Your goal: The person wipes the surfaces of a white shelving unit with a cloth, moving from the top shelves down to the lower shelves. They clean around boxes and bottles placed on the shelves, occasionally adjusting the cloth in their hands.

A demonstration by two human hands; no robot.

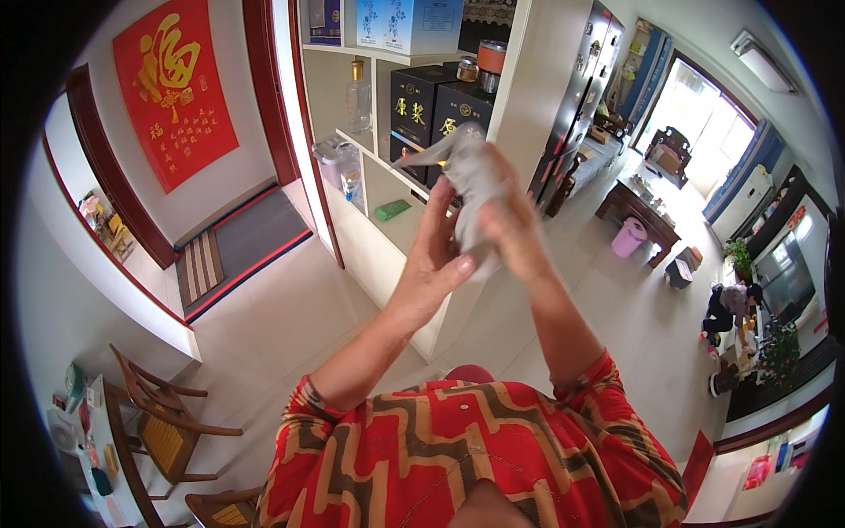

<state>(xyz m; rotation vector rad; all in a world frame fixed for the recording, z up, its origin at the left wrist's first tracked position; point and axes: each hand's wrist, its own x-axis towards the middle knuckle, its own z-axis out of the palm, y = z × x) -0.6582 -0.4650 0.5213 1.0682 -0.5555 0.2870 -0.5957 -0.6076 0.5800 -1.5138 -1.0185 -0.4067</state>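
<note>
A light grey cloth [472,191] is bunched up between my two hands, in front of the shelf unit. My right hand [511,218] grips it from the right and is blurred by motion. On the lower left side, my left hand [432,257] curls around it, the thumb lying against the cloth. One loose corner sticks out to the left over the shelves. Whether the folds wrap some other object cannot be made out. Just behind the cloth stand black boxes [414,105] with gold writing.
The cream shelf unit [389,257] also holds a glass bottle [358,99], a small lidded jar [467,68], an orange container [492,56] and a green packet [392,210]. Wooden chairs [165,429] stand lower left. At far right, a person [729,307] bends by the TV stand.
</note>
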